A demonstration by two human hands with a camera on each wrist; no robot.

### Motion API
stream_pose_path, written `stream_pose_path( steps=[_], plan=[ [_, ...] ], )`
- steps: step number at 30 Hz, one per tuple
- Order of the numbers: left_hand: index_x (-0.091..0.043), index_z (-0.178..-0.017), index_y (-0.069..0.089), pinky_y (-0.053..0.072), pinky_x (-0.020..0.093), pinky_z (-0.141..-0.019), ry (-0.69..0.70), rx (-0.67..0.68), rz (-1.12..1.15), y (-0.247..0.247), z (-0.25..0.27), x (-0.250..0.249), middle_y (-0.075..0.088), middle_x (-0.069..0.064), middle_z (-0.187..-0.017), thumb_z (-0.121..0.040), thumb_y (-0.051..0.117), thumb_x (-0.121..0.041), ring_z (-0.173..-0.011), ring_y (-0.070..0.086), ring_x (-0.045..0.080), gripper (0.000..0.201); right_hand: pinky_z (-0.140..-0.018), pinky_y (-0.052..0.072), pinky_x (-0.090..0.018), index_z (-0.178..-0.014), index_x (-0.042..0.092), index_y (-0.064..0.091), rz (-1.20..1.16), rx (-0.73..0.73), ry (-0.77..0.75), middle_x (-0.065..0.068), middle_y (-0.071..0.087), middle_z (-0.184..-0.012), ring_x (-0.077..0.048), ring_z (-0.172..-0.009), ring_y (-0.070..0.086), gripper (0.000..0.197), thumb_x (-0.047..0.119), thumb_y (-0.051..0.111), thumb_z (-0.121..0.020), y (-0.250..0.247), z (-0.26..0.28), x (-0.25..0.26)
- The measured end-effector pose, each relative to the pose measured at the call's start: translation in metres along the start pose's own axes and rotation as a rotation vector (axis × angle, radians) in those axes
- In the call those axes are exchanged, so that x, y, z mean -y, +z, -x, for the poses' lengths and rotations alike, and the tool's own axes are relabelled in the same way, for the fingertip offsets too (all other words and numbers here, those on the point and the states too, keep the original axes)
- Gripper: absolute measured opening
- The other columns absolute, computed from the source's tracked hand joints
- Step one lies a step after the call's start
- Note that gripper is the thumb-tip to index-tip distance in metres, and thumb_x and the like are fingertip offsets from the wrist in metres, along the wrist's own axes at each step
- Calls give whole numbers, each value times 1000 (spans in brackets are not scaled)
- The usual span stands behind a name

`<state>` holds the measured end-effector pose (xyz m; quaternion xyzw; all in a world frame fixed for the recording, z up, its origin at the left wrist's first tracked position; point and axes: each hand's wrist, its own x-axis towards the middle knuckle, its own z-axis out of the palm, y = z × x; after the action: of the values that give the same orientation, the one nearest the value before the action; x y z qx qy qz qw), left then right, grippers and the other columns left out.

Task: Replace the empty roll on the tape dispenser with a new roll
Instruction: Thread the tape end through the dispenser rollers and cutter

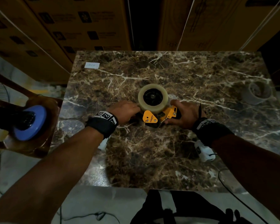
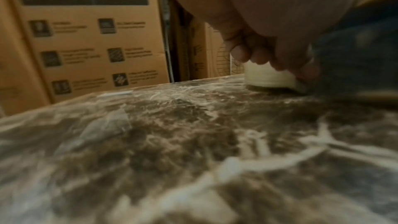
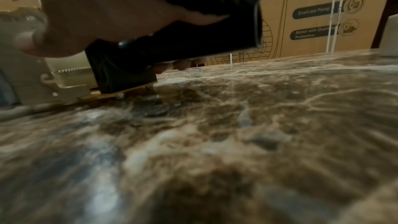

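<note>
- An empty grey core (image 1: 257, 92) is seen lying near the table's far right edge, well apart from the hands.
- A small white label (image 1: 92, 65) is stuck toward the far left corner of the table.
- A brown chair (image 1: 39, 126) is placed just beside the table's left edge, and a blue disc-shaped object (image 1: 29, 122) is carried on its seat.
- The tape dispenser (image 1: 158, 116) (yellow plates, black handle) is laid on its side at the middle of the table, with the new roll (image 1: 153, 98) seated on its hub.
- The dispenser's black handle is gripped by the right hand (image 1: 183, 114), fingers curled under it.
- The roll's left side is touched by the left hand (image 1: 125, 110), whose fingers (image 2: 254, 52) are bent against the pale tape.
- The marble-patterned table (image 1: 200, 75) is dimly lit.
- Stacked cardboard boxes (image 1: 71, 25) are ranged behind it.
</note>
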<state>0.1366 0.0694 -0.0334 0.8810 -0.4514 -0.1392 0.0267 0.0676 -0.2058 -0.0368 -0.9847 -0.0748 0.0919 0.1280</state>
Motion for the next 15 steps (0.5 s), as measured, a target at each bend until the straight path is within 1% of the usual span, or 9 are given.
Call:
stream_pose_path(
  steps=[2, 3, 5, 6, 8, 9, 12, 13, 15],
  plan=[
    [-6, -80, 67, 53, 38, -60, 89, -30, -44, -4, -1, 0, 69, 12, -75, -63, 75, 2, -65, 64, 32, 20, -71, 42, -29, -132, 26, 38, -22, 9, 14, -5, 68, -109, -29, -96, 64, 84, 73, 60, -67, 2, 4, -2],
    [-7, -75, 67, 52, 35, -55, 121, -74, -60, -5, -1, 0, 68, 11, -69, -59, 75, 2, -59, 63, 30, 21, -71, 42, -29, -133, 26, 37, -23, 12, 30, -5, 67, -110, -29, -98, 64, 83, 72, 60, -69, 2, 7, -2],
    [-8, -74, 68, 52, 34, -52, 122, -145, 1, -6, -4, -3, 68, 10, -67, -63, 63, -1, -57, 62, 29, 13, -73, 45, -30, -133, 26, 37, -19, -1, 55, -3, 68, -109, -27, -98, 64, 80, 71, 59, -71, 4, 15, -4],
    [-8, -75, 69, 53, 35, -52, 100, -179, 61, -3, -6, -3, 68, 10, -68, -68, 53, -5, -58, 63, 29, 17, -74, 46, -31, -133, 25, 37, -33, -12, 60, -3, 68, -109, -27, -98, 64, 77, 68, 59, -73, 6, 20, -4],
    [-8, -81, 71, 53, 36, -55, 49, -200, 181, 1, -11, -4, 69, 12, -74, -73, 36, -14, -63, 64, 29, 35, -74, 51, -33, -133, 25, 37, -88, -26, 85, -4, 68, -106, -27, -97, 65, 73, 63, 61, -76, 11, 29, -7],
    [-8, -85, 71, 52, 36, -59, 18, -205, 228, 3, -15, -4, 69, 13, -79, -74, 34, -14, -68, 65, 30, 40, -73, 53, -35, -133, 25, 36, -113, -30, 105, -5, 68, -104, -28, -95, 65, 72, 61, 62, -76, 14, 33, -7],
    [-9, -101, 70, 48, 34, -75, -113, -174, 334, 2, -25, -6, 68, 13, -99, -79, 45, 0, -90, 63, 31, 34, -71, 55, -38, -131, 24, 39, -165, -57, 175, -6, 69, -102, -29, -91, 66, 69, 55, 66, -76, 17, 42, -7],
    [-9, -102, 69, 46, 34, -79, -143, -167, 373, 2, -29, -7, 67, 13, -102, -79, 48, 3, -94, 62, 31, 33, -69, 56, -38, -129, 22, 43, -188, -87, 181, -7, 69, -100, -29, -89, 67, 68, 53, 69, -75, 17, 45, -7],
    [-7, -102, 69, 44, 33, -82, -147, -177, 439, -1, -36, -9, 66, 14, -104, -80, 50, 4, -96, 60, 31, 31, -63, 56, -37, -123, 23, 46, -221, -175, 161, -8, 70, -94, -30, -82, 68, 66, 48, 76, -71, 15, 53, -5]
  ],
)
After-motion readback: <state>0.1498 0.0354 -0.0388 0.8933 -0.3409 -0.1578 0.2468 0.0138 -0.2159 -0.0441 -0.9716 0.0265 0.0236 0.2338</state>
